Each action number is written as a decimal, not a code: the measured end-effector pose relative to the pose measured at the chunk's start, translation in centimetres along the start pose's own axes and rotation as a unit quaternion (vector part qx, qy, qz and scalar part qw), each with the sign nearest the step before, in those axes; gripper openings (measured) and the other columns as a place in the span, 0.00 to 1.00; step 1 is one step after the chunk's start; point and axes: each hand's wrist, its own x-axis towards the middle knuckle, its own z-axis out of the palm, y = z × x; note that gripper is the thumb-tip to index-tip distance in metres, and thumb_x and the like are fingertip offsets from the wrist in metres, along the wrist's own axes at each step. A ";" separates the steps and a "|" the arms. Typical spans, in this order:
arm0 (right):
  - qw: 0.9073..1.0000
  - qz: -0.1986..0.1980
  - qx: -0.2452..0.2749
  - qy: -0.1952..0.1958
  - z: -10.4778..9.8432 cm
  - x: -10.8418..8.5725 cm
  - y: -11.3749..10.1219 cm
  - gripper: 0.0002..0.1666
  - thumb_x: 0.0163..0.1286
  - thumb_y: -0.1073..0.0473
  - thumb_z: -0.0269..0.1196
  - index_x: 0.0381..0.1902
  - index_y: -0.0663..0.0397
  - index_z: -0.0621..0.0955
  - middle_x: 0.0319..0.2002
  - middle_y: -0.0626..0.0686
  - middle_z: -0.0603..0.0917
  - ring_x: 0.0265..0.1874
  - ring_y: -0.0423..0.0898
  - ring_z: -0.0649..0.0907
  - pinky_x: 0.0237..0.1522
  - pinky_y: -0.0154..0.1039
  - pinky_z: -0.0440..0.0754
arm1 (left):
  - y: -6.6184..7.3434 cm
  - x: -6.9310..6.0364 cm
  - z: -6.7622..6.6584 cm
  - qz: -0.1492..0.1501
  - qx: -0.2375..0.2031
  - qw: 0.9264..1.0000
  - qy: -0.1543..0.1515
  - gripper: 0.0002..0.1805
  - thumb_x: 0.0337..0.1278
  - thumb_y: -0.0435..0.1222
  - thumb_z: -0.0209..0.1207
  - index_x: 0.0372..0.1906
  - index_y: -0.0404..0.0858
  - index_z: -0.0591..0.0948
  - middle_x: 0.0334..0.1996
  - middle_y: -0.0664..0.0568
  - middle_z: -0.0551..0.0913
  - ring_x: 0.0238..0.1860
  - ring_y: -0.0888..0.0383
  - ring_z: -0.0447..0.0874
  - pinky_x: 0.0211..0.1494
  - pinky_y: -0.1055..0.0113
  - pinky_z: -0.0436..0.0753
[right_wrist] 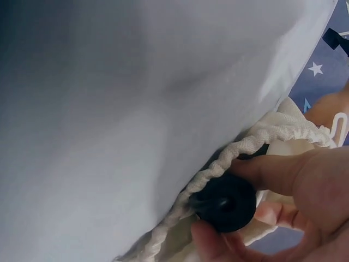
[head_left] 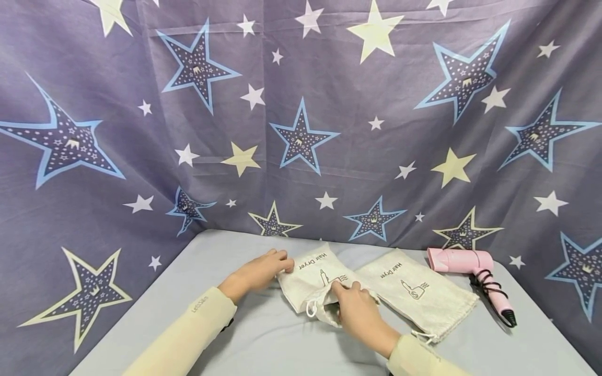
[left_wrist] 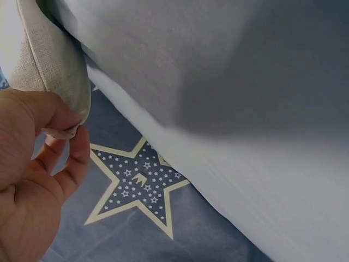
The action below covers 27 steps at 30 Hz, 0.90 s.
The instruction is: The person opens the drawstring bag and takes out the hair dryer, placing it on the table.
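A cream drawstring bag (head_left: 301, 284) printed "Hair Dryer" lies on the table, its gathered mouth open toward me. My left hand (head_left: 263, 269) pinches the bag's far left corner between thumb and fingers, as the left wrist view shows. At the mouth is my right hand (head_left: 359, 313). In the right wrist view its thumb and fingers grip a round black end (right_wrist: 226, 202) of an object inside the opening, beside the ruffled bag edge (right_wrist: 240, 147). The bag hides the rest of that object, so its kind cannot be told.
A second cream drawstring bag (head_left: 437, 300), also printed "Hair Dryer", lies flat to the right. Beyond it rests a pink hair dryer (head_left: 456, 260) with its black cord wound round the handle. A star-patterned curtain (head_left: 301, 198) stands behind the pale table (head_left: 263, 339).
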 end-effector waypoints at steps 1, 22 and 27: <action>1.000 -0.002 -0.001 0.001 0.0 0.0 0.0 0.28 0.46 0.67 0.77 0.39 0.50 0.72 0.27 0.64 0.76 0.21 0.61 0.80 0.19 0.53 0.79 | 0.0 0.0 0.0 0.001 0.002 1.000 0.002 0.21 0.49 0.24 0.68 0.41 0.51 0.76 0.39 0.60 0.73 0.39 0.59 0.69 0.45 0.63 0.76; 1.000 0.002 0.022 -0.016 -1.7 0.5 1.6 0.22 0.50 0.70 0.75 0.38 0.53 0.75 0.31 0.60 0.83 0.29 0.57 0.81 0.30 0.53 0.81 | -3.0 -1.6 -1.6 -0.011 0.022 0.998 0.051 0.34 0.31 0.10 0.56 0.41 0.50 0.78 0.40 0.58 0.75 0.40 0.56 0.69 0.44 0.62 0.75; 0.999 0.001 0.031 -0.037 -1.8 0.5 1.9 0.25 0.50 0.69 0.77 0.43 0.53 0.78 0.34 0.61 0.83 0.31 0.58 0.81 0.31 0.54 0.82 | -3.4 -1.7 -1.7 -0.018 0.033 0.997 0.060 0.32 0.33 0.11 0.57 0.40 0.49 0.77 0.40 0.57 0.76 0.40 0.54 0.71 0.44 0.60 0.75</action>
